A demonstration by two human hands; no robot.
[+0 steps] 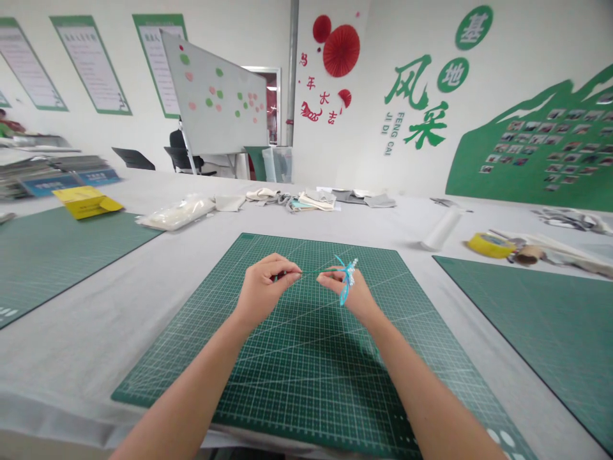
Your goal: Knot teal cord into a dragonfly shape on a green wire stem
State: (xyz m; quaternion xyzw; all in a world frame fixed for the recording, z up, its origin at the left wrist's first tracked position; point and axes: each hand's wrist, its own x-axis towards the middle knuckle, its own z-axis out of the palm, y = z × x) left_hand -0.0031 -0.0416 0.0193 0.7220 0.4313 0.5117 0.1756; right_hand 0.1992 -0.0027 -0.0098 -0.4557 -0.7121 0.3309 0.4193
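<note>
Over the green cutting mat (297, 358), my left hand (268, 281) is closed in a pinch on one end of a thin green stem (310, 273). My right hand (347, 287) pinches the same stem farther along, thumb and forefinger together. At the stem's right end sits a blue artificial flower (345, 281) with narrow petals and small white beads, lying against the back of my right hand. A short stretch of stem shows between the two pinches. The fingertips hide the rest of it.
Two more cutting mats lie at the left (71, 255) and right (536, 332). Behind are a clear plastic bag (179, 212), folded cloth pieces (313, 200), a yellow box (86, 202), a white roll (441, 230) and yellow tape (491, 245). A whiteboard (220, 96) stands farther back.
</note>
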